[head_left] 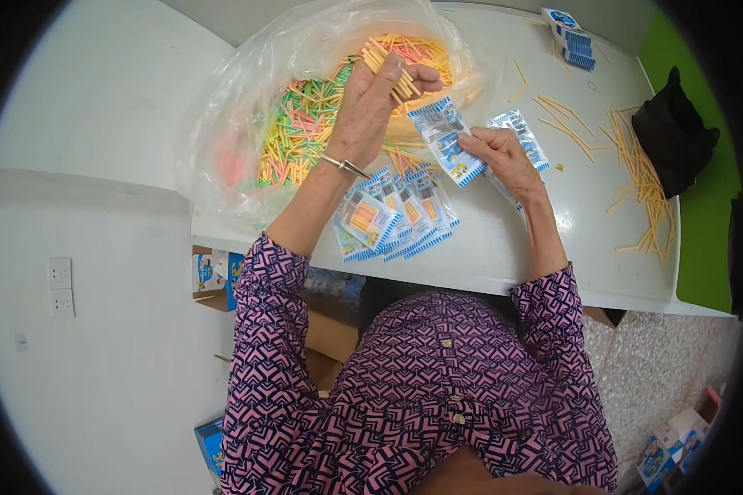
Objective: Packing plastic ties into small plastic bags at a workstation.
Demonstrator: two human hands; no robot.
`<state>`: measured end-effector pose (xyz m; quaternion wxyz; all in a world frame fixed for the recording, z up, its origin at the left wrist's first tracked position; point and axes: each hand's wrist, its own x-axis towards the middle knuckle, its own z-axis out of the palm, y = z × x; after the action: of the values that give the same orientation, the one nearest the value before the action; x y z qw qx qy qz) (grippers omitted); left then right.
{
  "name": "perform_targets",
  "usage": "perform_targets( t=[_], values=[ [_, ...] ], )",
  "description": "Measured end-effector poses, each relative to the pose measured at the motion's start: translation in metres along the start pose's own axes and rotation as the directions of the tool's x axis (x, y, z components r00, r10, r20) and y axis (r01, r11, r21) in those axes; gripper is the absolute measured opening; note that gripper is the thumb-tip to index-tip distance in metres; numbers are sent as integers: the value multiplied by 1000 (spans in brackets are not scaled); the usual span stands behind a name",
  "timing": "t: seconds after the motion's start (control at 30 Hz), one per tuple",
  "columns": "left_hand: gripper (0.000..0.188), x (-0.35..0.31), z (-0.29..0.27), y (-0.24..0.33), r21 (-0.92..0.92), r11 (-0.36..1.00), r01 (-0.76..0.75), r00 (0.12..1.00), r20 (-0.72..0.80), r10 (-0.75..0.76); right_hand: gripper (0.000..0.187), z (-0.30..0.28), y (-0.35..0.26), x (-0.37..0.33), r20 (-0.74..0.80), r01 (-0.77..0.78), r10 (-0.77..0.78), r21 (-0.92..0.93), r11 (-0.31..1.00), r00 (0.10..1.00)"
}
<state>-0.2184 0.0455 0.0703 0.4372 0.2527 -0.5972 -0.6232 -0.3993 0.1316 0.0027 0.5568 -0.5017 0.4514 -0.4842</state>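
Note:
My left hand (362, 111) is closed around a bundle of thin pale-yellow sticks (380, 59), held over a big clear plastic bag (248, 87). Loose yellow, green and pink sticks (305, 120) fill the bag. Pinched in my right hand (508, 163) is a small blue-and-white packet (447, 142), just below the bundle and apart from it. Another blue-and-white packet (518, 132) shows behind that hand; whether the hand also touches it I cannot tell. Several clear-fronted packets with sticks inside (366, 218) lie overlapping near the table's front edge, below my left wrist.
Loose yellow sticks (645, 194) are scattered on the white table (479, 260) at the right, beside a black cloth-like thing (675, 132). A stack of blue-and-white packets (573, 43) stands at the back right. A green panel (702, 247) borders the right side. Printed boxes (213, 272) are under the table.

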Motion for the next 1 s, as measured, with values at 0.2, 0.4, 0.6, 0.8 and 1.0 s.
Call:
perform_targets(
  t=[0.2, 0.4, 0.6, 0.8, 1.0],
  values=[
    [33, -8, 6, 1, 60, 997, -46, 997, 68, 42, 27, -1, 0, 0, 50, -34, 35, -7, 999, 998],
    [32, -16, 8, -8, 119, 993, 5, 996, 87, -16, 27, -2, 3, 0, 88, -50, 48, 21, 999, 995],
    [35, -20, 9, -10, 275, 961, 24, 986, 155, -69, 26, -3, 6, 1, 125, -23, 20, 24, 999, 992],
    [38, -12, 9, -4, 71, 997, 33, 995, 95, -39, 24, -4, 5, 0, 150, -13, 14, -4, 1000, 989],
    [35, -17, 15, -13, 71, 997, -39, 994, 104, 31, 22, -4, 9, 0, 110, -13, 2, 100, 995, 994]
  ],
)
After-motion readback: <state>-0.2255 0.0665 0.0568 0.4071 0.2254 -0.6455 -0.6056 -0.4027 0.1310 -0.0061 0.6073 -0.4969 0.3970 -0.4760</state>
